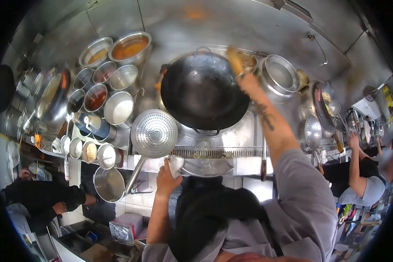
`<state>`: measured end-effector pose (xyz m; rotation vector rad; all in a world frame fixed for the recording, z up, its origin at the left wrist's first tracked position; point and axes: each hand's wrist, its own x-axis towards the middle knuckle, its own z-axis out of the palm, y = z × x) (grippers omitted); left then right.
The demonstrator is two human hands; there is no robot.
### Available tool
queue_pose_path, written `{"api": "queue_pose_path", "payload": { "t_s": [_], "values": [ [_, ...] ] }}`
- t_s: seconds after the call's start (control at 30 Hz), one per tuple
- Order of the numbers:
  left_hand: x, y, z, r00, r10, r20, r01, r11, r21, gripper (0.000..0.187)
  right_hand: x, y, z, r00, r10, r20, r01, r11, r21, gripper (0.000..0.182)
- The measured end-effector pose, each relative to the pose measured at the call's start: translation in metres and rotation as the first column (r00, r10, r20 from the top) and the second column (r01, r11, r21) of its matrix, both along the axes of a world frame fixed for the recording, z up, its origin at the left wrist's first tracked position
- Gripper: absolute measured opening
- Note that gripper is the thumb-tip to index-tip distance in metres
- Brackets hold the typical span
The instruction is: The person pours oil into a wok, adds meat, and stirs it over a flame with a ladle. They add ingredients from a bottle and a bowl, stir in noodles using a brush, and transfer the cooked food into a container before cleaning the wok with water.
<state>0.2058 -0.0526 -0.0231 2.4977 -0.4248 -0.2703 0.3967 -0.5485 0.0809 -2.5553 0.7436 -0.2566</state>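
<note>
A large black wok (203, 94) sits on the stove, its inside dark with a dull sheen. My right hand (247, 84) reaches to the wok's far right rim, closed on a yellow-brown brush-like tool (235, 61) that is smeared by motion. Near the stove's front edge, my left hand (166, 180) grips a folded white cloth (175, 166). A round perforated strainer (154, 133) lies left of the wok, just above that hand, its handle slanting down toward the front.
Left of the wok stand several metal pots of liquids, among them an orange-filled pot (130, 47) and small seasoning cups (90, 151). Stacked metal bowls (280, 76) are at the right. Other people work at both sides, one in a grey sleeve (363, 191).
</note>
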Motion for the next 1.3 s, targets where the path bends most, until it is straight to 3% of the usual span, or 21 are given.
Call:
{"api": "queue_pose_path", "payload": {
  "t_s": [0.03,0.07,0.17,0.2,0.27,0.3,0.33,0.37,0.4,0.47,0.57,0.63,0.7,0.8,0.87,0.93,1.0,1.07,1.13,1.2,1.3],
  "values": [
    [0.000,0.003,0.001,1.000,-0.018,-0.012,0.018,1.000,0.006,0.102,0.005,0.024,-0.033,0.985,0.150,-0.079,-0.151,0.989,0.001,0.038],
    [0.001,0.007,0.000,0.999,-0.031,-0.010,0.031,0.999,0.011,0.102,-0.002,0.063,-0.026,0.865,0.289,-0.411,-0.354,0.931,-0.090,0.039],
    [0.005,0.011,0.002,0.996,-0.092,-0.003,0.092,0.993,-0.068,0.099,-0.055,0.138,-0.006,0.677,0.657,-0.331,-0.574,0.753,0.321,0.047],
    [0.008,0.010,0.006,0.995,-0.104,-0.011,0.102,0.992,-0.076,0.099,-0.079,0.162,0.063,0.678,0.590,-0.439,-0.415,0.800,0.434,0.051],
    [0.006,0.015,0.012,0.991,-0.131,-0.037,0.127,0.988,-0.093,0.097,-0.077,0.100,0.050,0.655,0.587,-0.476,-0.442,0.808,0.389,0.052],
    [0.007,0.018,0.004,0.988,-0.152,-0.001,0.151,0.982,-0.117,0.095,-0.066,0.044,0.016,0.735,0.387,-0.557,-0.347,0.920,0.182,0.051],
    [0.007,0.021,0.007,0.987,-0.158,0.001,0.157,0.981,-0.112,0.095,-0.067,-0.015,0.005,0.698,0.469,-0.541,-0.667,0.701,-0.252,0.047],
    [0.008,0.021,0.012,0.986,-0.165,0.038,0.169,0.976,-0.138,0.093,-0.071,-0.026,0.044,0.846,0.146,-0.513,-0.288,0.934,-0.209,0.046],
    [0.008,0.020,0.017,0.983,-0.168,0.074,0.178,0.970,-0.166,0.091,-0.074,-0.054,0.034,0.994,-0.003,-0.106,-0.039,0.918,-0.394,0.045],
    [0.002,0.019,0.032,0.980,-0.097,0.173,0.133,0.968,-0.213,0.082,-0.094,-0.063,0.073,0.960,-0.269,0.082,0.243,0.940,0.238,0.038],
    [-0.016,0.025,0.049,0.974,0.004,0.225,0.065,0.953,-0.297,0.059,-0.154,-0.069,0.063,0.914,-0.335,0.231,0.192,0.855,0.482,0.036],
    [-0.041,0.026,0.041,0.984,0.045,0.170,0.013,0.945,-0.326,0.045,-0.190,-0.068,-0.007,0.863,-0.295,0.409,0.128,0.912,0.389,0.023],
    [-0.066,0.020,0.015,0.977,-0.008,-0.213,-0.079,0.915,-0.395,0.028,-0.240,-0.021,-0.041,0.892,-0.386,0.235,0.148,0.740,0.656,0.025],
    [-0.095,-0.027,-0.013,0.901,-0.194,-0.388,0.018,0.911,-0.412,0.026,-0.293,0.034,-0.074,0.933,-0.351,-0.078,0.297,0.629,0.718,0.041],
    [-0.111,-0.068,-0.057,0.911,-0.366,-0.192,0.279,0.887,-0.369,0.032,-0.318,0.029,-0.143,0.949,-0.268,-0.167,0.313,0.723,0.616,0.050],
    [-0.122,-0.122,-0.069,0.815,-0.501,-0.292,0.370,0.837,-0.404,0.040,-0.331,0.044,-0.122,0.987,-0.140,-0.080,0.157,0.715,0.681,0.056],
    [-0.138,-0.173,-0.111,0.760,-0.636,-0.135,0.579,0.756,-0.306,0.054,-0.339,0.052,-0.096,0.977,-0.152,-0.148,0.212,0.716,0.665,0.049],
    [-0.143,-0.223,-0.124,0.684,-0.722,-0.103,0.693,0.687,-0.217,0.059,-0.355,0.045,-0.099,0.999,0.013,0.043,-0.029,0.918,0.396,0.045],
    [-0.148,-0.258,-0.140,0.591,-0.802,-0.087,0.792,0.597,-0.125,0.064,-0.372,0.051,-0.076,0.995,0.101,-0.016,-0.088,0.925,0.369,0.049],
    [-0.158,-0.282,-0.178,0.538,-0.765,-0.355,0.812,0.583,-0.026,0.068,-0.394,0.068,-0.062,0.987,0.123,-0.099,-0.077,0.921,0.381,0.046],
    [-0.167,-0.288,-0.210,0.514,-0.781,-0.354,0.850,0.519,0.089,0.075,-0.445,0.090,-0.069,0.965,0.259,-0.039,-0.237,0.926,0.295,0.042]
  ]
}}
